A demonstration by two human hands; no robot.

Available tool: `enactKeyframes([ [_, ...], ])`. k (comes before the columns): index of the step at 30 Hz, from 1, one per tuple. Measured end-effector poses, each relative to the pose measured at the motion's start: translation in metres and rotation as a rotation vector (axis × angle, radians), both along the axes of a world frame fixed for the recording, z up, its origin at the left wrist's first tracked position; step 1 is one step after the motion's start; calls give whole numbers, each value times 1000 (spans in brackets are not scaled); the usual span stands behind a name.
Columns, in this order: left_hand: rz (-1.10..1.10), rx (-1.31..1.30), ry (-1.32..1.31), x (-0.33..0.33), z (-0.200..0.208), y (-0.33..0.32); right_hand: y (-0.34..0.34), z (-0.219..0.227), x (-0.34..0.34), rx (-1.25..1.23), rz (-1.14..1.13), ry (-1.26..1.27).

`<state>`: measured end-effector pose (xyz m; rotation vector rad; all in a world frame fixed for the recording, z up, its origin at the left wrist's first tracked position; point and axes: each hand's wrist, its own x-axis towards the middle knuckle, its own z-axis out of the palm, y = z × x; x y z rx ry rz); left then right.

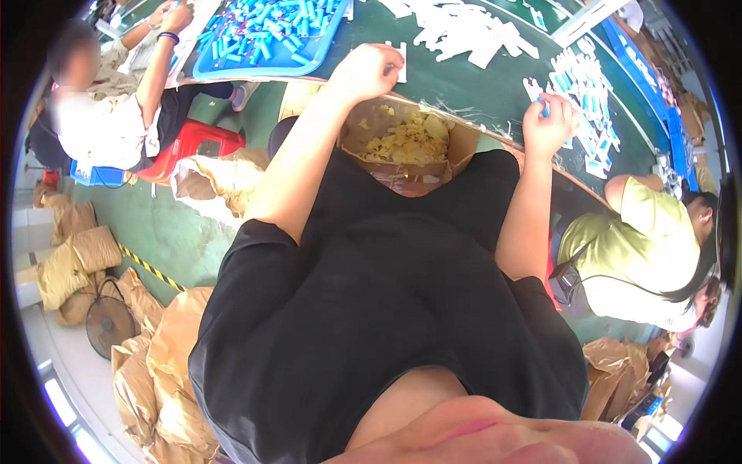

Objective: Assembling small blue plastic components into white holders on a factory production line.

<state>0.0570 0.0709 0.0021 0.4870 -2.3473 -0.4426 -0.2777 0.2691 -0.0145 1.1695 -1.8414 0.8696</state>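
My left hand (368, 74) is at the table's near edge with its fingers curled round a small white plastic piece (401, 63), which partly sticks out past the fingertips. To the right, my right hand (550, 127) pinches a small blue cylinder (545, 109) just above the table edge. Beyond and beside it lies a pile of white pieces with blue cylinders (591, 100). A heap of loose white plastic pieces (471, 35) is spread on the green table top (456, 89) between and beyond my hands.
A blue tray (255, 72) full of blue cylinders stands at the far left. Below the table edge, an open carton (462, 147) holds yellowish scraps. Co-workers sit at left (100, 124) and right (641, 247). Blue bins (638, 66) line the right side; brown sacks (174, 363) stand behind.
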Motion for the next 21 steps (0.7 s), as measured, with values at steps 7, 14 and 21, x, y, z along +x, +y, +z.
enactKeyframes([
  [7,122,73,-383,-4,11,4,-29,51,115,-90,715,-132],
  [14,47,-158,-113,-1,-23,-25,-118,125,261,333,1215,-295],
  [21,-56,222,-115,-38,12,2,-249,101,281,1138,573,36],
])
